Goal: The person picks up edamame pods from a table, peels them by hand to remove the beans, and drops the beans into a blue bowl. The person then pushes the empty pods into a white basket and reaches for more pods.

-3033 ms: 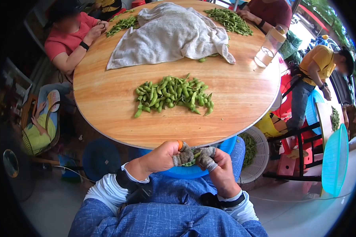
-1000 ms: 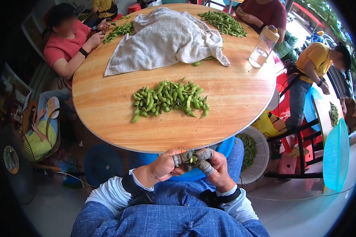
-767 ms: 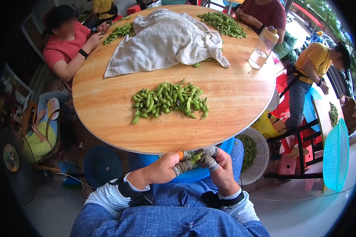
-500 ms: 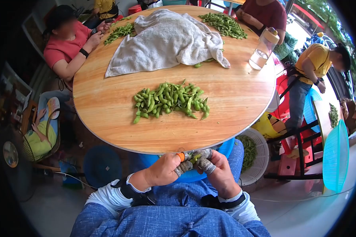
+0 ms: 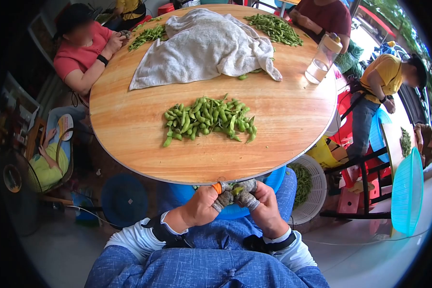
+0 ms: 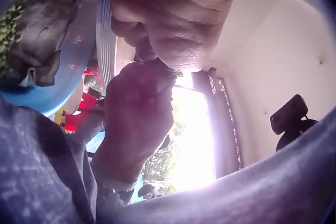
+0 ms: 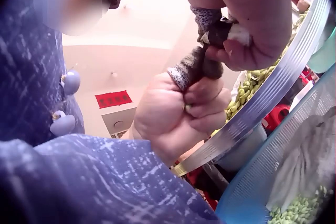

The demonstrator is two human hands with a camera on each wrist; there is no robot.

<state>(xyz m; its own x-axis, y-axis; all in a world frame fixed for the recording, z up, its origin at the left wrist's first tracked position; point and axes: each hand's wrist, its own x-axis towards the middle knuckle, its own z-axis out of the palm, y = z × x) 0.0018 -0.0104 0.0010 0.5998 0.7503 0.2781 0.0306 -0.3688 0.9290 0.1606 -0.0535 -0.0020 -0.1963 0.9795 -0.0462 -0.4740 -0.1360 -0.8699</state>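
My left hand and right hand meet over a blue basket, just below the table edge in the head view. Grey knit covers wrap some fingers of both, and an orange band circles a left finger. Between the fingertips, both hands pinch a green edamame pod, mostly hidden. In the right wrist view, the right hand is above the left hand, fingertips together. Shelled green beans and a grey cloth lie in the basket. A pile of edamame pods sits on the table.
The round wooden table carries a white towel, a water bottle and further pod piles. A white basket of pods stands on the floor at right, a dark blue tub at left. Several people sit around.
The hands stay together over the basket, fingers shifting slightly around the pod. Less green shows between them than 0.8 s ago. The head view has tilted slightly.
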